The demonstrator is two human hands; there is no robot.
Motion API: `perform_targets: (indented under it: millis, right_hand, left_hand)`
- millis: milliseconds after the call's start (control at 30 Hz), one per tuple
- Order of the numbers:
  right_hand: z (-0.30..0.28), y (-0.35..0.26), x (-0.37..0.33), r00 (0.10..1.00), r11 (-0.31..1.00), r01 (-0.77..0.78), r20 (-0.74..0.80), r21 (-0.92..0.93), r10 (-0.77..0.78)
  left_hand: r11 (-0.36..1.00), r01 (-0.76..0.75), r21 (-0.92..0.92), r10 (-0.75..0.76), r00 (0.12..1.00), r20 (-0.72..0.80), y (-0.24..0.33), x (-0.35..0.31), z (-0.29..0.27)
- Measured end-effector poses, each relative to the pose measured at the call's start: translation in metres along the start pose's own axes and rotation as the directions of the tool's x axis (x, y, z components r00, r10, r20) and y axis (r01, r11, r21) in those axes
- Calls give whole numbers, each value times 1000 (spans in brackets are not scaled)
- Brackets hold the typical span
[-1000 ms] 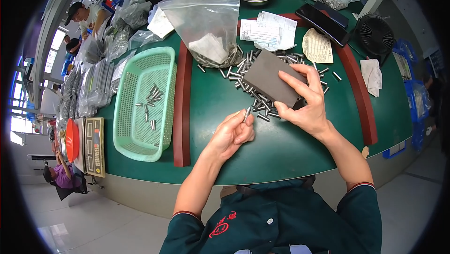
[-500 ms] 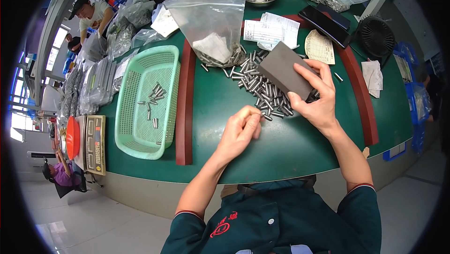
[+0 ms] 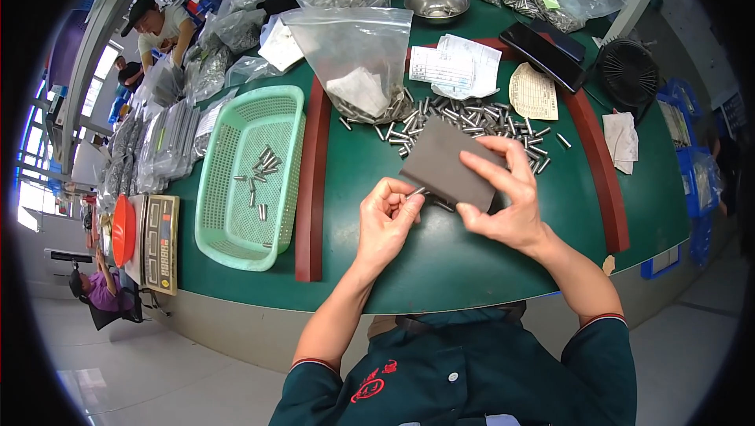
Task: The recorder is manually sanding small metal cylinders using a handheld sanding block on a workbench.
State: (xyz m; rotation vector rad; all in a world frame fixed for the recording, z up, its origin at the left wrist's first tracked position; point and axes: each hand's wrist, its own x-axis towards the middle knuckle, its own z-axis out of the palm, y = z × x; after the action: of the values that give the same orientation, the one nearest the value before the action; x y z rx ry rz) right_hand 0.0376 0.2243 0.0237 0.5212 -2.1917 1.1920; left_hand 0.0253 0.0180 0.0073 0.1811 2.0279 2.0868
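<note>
My right hand point(image 3: 507, 198) grips a dark grey rectangular block point(image 3: 450, 165), with the thumb at its near edge and the fingers spread over its top. At the block's near left corner, my left hand point(image 3: 384, 225) pinches a small metal pin point(image 3: 418, 191) between thumb and fingers. Another pin shows partly under the block's near edge. A heap of shiny cylindrical pins point(image 3: 487, 118) spreads on the green table behind the block, which hides part of it. Several more pins point(image 3: 269, 160) lie in a light green plastic basket point(image 3: 206, 198) to the left.
Dark red rails point(image 3: 312, 190) flank the work area. Behind the heap are a clear bag point(image 3: 354, 40) of pins, paper slips point(image 3: 472, 60), a metal bowl point(image 3: 436, 3) and a black phone point(image 3: 543, 56). A fan point(image 3: 627, 70) stands right, a scale point(image 3: 161, 245) left. Other people are at the far left.
The block has moved left and toward me in my right hand, uncovering more of the heap. My left hand has shifted slightly left, and a pin now shows in its pinch.
</note>
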Motion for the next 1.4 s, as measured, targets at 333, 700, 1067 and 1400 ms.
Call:
perform_targets:
  millis: [333,700,1067,1400]
  right_hand:
    - [-2,-3,4,991,983,121,67,-136,-113]
    - [-35,32,19,958,864,-4,-248,-503,-140]
    - [-41,32,17,954,866,4,-257,-500,-153]
    - [-42,41,15,949,840,20,-253,-542,-186]
  left_hand:
    - [985,87,-150,-74,993,94,-1,1,-6]
    - [612,-310,728,603,778,-175,34,-40,-37]
    - [386,246,889,482,768,-422,60,-81,-136]
    - [397,-398,827,497,851,171,35,-19,-19]
